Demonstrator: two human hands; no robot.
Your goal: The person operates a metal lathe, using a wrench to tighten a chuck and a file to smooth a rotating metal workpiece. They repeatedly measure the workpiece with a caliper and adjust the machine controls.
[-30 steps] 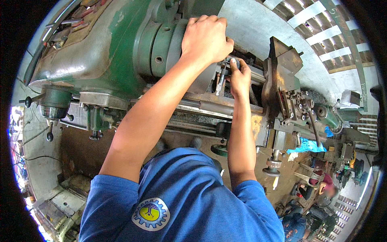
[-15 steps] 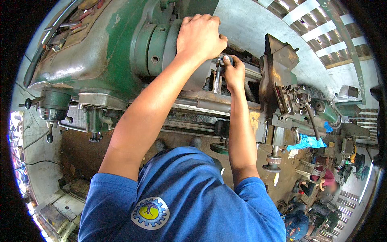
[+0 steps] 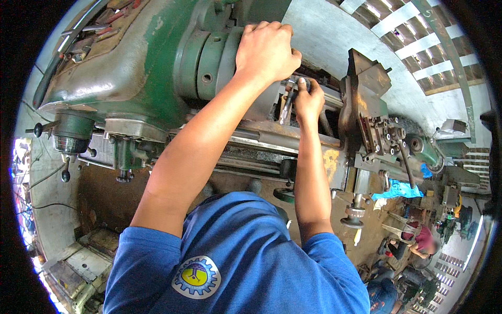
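Before me is a green metal lathe. My left hand (image 3: 266, 51) rests over the top of its grey chuck (image 3: 226, 67), fingers bent over the far edge with their tips hidden, thumb pointing right. Lower and just right of the chuck, my right hand (image 3: 309, 100) is closed on a slim metal tool (image 3: 286, 106). That tool has a shiny barrel slanting down toward the lathe bed (image 3: 272, 135) and a dark part under my thumb; its exact kind I cannot make out. Whatever the chuck clamps is hidden behind my left hand and forearm.
Right of my hands stands the carriage with its tool post (image 3: 380, 131), and beyond it the green tailstock (image 3: 422, 149). Control levers (image 3: 65, 170) stick out at the left. Hand tools (image 3: 86, 44) lie on the headstock. Another person (image 3: 421, 238) sits at the far right.
The view has shifted slightly. My right hand sits a little lower, and the metal tool in it leans more. My left hand stays over the chuck.
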